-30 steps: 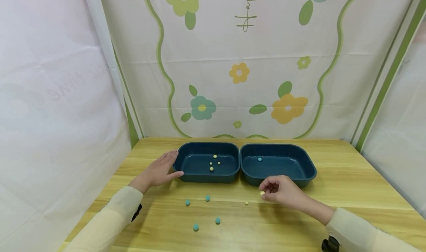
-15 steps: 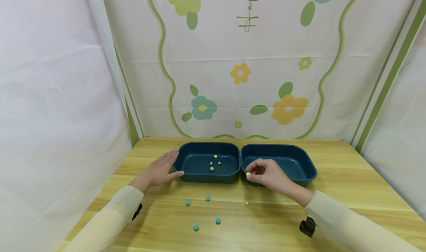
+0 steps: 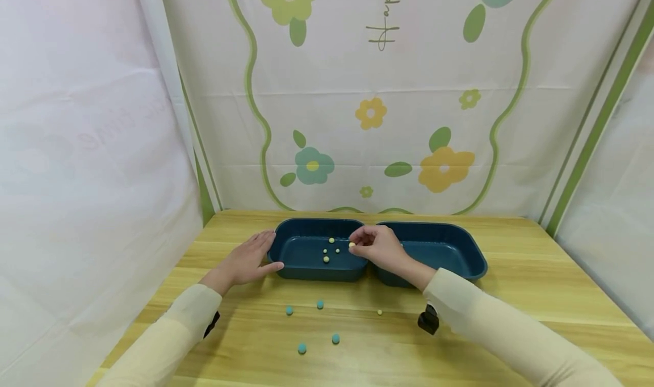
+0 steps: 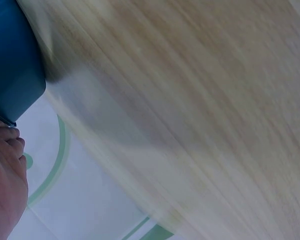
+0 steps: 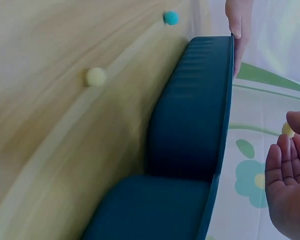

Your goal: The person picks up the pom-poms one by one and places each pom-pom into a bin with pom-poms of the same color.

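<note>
My right hand (image 3: 382,248) pinches a small yellow ball (image 3: 352,244) between thumb and fingertips, above the meeting rims of two dark blue trays. In the right wrist view the same yellow ball (image 5: 287,129) shows at the fingertips. Several yellow balls lie inside the left tray (image 3: 317,274). A blue ball in the right tray (image 3: 434,226) is mostly hidden behind my right hand. My left hand (image 3: 246,264) rests against the left tray's left end, fingers straight and thumb over the front rim. The left wrist view shows this hand (image 4: 7,175) at the tray's rim.
Several blue balls, one of them a nearer blue ball (image 3: 302,348), lie on the wooden table (image 3: 245,341) in front of the trays. One yellow ball (image 3: 380,312) lies there too, farther right. A flower-printed cloth (image 3: 337,69) hangs behind the table.
My right hand has moved left and away from me, carrying the yellow ball from before the right tray to the left tray's right edge. My left hand stays put.
</note>
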### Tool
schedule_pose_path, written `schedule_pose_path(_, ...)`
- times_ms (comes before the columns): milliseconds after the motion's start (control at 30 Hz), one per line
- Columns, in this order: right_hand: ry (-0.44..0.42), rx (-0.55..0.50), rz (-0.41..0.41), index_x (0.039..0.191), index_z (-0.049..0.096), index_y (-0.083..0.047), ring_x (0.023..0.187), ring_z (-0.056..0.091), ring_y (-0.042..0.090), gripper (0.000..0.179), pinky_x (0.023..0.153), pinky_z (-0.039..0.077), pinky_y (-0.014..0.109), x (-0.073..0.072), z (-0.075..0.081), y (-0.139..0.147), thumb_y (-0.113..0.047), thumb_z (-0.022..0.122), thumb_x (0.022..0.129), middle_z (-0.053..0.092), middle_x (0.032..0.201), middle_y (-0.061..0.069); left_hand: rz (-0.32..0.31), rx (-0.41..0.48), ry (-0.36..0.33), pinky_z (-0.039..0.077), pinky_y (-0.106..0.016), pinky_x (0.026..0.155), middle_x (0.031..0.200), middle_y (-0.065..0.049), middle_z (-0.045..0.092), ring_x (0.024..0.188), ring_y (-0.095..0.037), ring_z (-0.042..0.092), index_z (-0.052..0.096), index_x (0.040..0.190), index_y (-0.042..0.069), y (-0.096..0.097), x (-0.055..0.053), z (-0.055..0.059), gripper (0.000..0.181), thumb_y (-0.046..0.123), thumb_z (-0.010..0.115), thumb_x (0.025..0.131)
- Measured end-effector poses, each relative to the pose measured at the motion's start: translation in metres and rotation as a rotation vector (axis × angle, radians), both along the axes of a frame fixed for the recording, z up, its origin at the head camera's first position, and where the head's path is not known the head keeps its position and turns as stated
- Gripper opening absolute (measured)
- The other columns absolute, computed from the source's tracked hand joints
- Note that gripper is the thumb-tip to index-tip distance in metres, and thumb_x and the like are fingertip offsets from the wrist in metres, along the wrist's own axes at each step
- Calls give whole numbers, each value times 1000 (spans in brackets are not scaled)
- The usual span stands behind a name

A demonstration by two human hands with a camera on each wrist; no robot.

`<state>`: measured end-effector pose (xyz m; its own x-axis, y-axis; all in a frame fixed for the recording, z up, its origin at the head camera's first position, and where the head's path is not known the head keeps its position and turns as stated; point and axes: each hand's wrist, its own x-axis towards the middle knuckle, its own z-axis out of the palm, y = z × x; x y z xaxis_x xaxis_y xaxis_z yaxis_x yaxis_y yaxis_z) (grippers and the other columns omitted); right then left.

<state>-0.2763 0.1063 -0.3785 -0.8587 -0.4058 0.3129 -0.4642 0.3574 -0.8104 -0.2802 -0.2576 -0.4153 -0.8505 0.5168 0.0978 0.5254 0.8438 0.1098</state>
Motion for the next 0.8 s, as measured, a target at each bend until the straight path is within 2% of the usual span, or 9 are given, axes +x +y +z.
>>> schedule_pose_path(267, -10, -12, -58, 99, 71, -4, 78, 62, 15, 15, 69, 55, 30, -15, 5, -32, -9, 75, 86, 66, 87, 0, 1, -6, -11, 14, -48, 116, 157, -22, 19, 145, -36, 16, 20, 152, -6, -1, 0, 0, 92, 64, 41, 96)
schedule_pose_path(433, 1, -31, -65, 102, 71, 0, 77, 63, 15, 17, 68, 55, 30, -23, 7, -48, -8, 74, 86, 67, 86, 0, 1, -3, -9, 14, -48, 116, 158, -21, 19, 145, -35, 16, 20, 152, -6, 0, 0, 0, 91, 63, 42, 96)
schedule_pose_path(567, 17, -35, -73, 99, 72, -2, 75, 63, 15, 15, 66, 55, 30, -29, 7, -59, -9, 75, 86, 67, 84, 0, 3, -8, -10, 14, -47, 117, 158, -21, 19, 145, -34, 16, 20, 152, -5, -1, -1, 0, 91, 63, 42, 96)
schedule_pose_path(800, -47, -30, -122, 98, 73, -7, 77, 62, 15, 13, 67, 54, 30, -38, 4, -74, -12, 75, 87, 66, 86, -1, 6, 4, -12, 14, -48, 117, 157, -22, 19, 145, -35, 17, 20, 152, -6, 0, 1, 1, 91, 62, 44, 96)
